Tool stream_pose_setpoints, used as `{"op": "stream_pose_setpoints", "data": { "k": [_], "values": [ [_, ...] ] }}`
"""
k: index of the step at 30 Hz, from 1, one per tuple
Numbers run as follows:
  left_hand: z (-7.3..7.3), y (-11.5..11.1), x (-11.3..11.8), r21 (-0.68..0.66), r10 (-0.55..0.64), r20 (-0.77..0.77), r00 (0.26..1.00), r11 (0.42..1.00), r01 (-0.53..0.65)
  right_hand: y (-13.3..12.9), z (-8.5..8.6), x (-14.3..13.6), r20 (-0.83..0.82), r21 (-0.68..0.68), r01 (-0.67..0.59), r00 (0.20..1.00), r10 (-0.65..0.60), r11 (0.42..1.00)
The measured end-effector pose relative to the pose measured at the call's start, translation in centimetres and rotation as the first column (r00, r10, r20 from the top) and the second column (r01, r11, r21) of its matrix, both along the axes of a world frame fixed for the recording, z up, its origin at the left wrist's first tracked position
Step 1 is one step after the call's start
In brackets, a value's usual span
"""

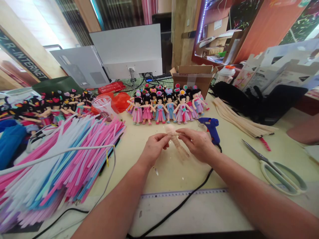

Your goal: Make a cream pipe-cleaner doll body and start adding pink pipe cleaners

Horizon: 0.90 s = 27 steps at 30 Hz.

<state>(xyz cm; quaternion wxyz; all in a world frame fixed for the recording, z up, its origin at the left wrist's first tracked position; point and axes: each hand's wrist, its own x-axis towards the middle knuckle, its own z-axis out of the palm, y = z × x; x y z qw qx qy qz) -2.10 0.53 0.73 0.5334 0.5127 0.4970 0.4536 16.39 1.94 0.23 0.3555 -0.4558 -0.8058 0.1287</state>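
A beige doll-like figure (177, 143) of fuzzy stems is held over the yellow-green mat (124, 176), its lower end blurred. My left hand (156, 147) pinches its upper part from the left, thumb and forefinger together. On the right, my right hand (196, 144) has its fingertips closed at the figure's upper part. Just beyond my right hand lies a blue glue gun (211, 128), its black cord running toward the front edge. Finished dolls (159, 108) with black hair and pink or blue skirts stand in rows behind the figure.
Pink, white and blue stems (67, 159) pile up at left, near a clear plastic cup (103, 105). At right are scissors (276, 169) and beige stems (241, 118). A ruler (184, 193) crosses the front. Behind stand a cardboard box (193, 79) and a monitor (127, 49).
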Motion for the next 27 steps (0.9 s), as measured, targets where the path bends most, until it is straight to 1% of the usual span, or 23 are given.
{"op": "stream_pose_setpoints", "data": {
  "k": [2,5,9,14,18,20,23,25,27],
  "values": [
    [-0.05,0.11,-0.18,-0.051,-0.016,0.053,0.998,0.999,0.018,0.03,-0.09,0.09,0.005,-0.004,-0.008,1.0,0.008,1.0],
    [-0.12,0.21,-0.4,-0.13,-0.02,0.119,0.993,0.991,0.035,-0.03,-0.24,0.04,0.013,0.001,0.017,1.0,-0.017,1.0],
    [-0.13,0.21,-0.56,-0.164,-0.081,0.163,0.983,0.98,0.108,-0.16,-0.3,-0.09,-0.002,-0.001,0.038,0.999,-0.038,0.999],
    [-0.14,0.27,-0.79,-0.25,-0.101,0.326,0.94,0.95,0.189,-0.08,-0.53,-0.22,-0.005,-0.026,0.068,0.998,-0.068,0.997],
    [-0.18,0.35,-0.99,-0.288,-0.08,0.432,0.898,0.932,0.221,0.14,-0.84,-0.3,-0.034,-0.011,0.033,0.999,-0.034,0.999],
    [-0.12,0.31,-1.0,-0.296,-0.072,0.45,0.89,0.928,0.225,0.24,-0.95,-0.31,-0.051,0.011,0.007,0.999,-0.006,1.0],
    [0.09,0.1,-0.86,-0.302,-0.037,0.433,0.9,0.935,0.183,0.28,-0.94,-0.31,-0.069,0.03,-0.024,0.997,0.026,0.999],
    [0.21,-0.08,-0.72,-0.294,-0.03,0.429,0.903,0.941,0.171,0.18,-0.8,-0.36,-0.068,0.015,-0.037,0.997,0.038,0.999],
    [0.18,-0.22,-0.58,-0.276,-0.056,0.451,0.891,0.94,0.199,0.01,-0.64,-0.49,-0.056,-0.014,-0.045,0.997,0.045,0.999]
  ]
}}
